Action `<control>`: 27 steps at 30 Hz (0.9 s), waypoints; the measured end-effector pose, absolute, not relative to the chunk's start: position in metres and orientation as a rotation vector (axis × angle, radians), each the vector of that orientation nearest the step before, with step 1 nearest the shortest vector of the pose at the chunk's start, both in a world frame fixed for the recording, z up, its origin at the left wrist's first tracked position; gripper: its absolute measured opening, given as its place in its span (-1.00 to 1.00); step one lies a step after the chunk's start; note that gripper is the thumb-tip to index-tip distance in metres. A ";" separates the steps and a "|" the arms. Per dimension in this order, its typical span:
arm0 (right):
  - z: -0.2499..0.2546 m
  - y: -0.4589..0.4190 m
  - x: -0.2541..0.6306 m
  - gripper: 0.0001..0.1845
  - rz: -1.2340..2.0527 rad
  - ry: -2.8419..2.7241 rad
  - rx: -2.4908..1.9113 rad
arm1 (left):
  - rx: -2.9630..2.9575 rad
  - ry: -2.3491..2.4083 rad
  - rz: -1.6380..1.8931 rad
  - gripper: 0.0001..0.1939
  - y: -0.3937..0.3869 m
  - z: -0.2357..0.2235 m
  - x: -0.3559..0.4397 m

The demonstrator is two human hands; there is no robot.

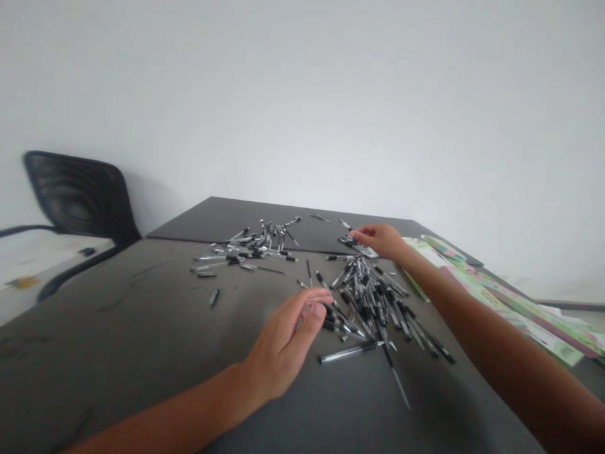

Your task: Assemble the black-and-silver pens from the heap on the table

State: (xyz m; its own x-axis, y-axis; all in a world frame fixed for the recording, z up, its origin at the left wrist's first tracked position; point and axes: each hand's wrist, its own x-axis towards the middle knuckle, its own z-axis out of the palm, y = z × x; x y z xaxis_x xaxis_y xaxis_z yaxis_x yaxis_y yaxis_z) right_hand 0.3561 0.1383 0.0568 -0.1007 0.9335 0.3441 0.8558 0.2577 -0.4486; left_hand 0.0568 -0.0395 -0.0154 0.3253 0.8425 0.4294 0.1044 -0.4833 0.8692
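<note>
Head view:
- Left hand (283, 343): fingers (316, 299) loosely curled, narrow and apparently empty, just beside the heap of black-and-silver pens (368, 302) on the worktop (118, 328).
- Right hand (380, 241): fingers (360, 236) on the heap's far end; cannot tell if holding.
- Risk: a hasty grab could scatter the tangled pens.

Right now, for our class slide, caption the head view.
The left hand and right hand reach over scattered black-and-silver pens on a dark grey table.
</note>
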 end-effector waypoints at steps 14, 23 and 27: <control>0.014 0.203 0.351 -0.61 -0.119 -2.189 -2.121 | 2.114 0.748 1.242 -0.66 -0.043 -0.013 0.057; 0.007 0.200 0.350 -0.62 -0.124 -2.172 -2.204 | 2.193 0.837 1.190 -0.59 -0.044 -0.017 0.060; 0.006 0.203 0.352 -0.62 -0.156 -2.168 -2.174 | 2.212 0.850 1.178 -0.56 -0.044 -0.019 0.060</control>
State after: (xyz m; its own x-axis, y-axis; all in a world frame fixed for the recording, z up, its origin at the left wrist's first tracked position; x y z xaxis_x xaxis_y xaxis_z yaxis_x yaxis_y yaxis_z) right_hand 0.3520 0.2030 0.0056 0.0014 0.9928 0.1195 0.9997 -0.0042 0.0239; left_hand 0.0598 -0.0439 -0.0187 0.4338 0.7164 0.5464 0.2930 -0.6856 0.6664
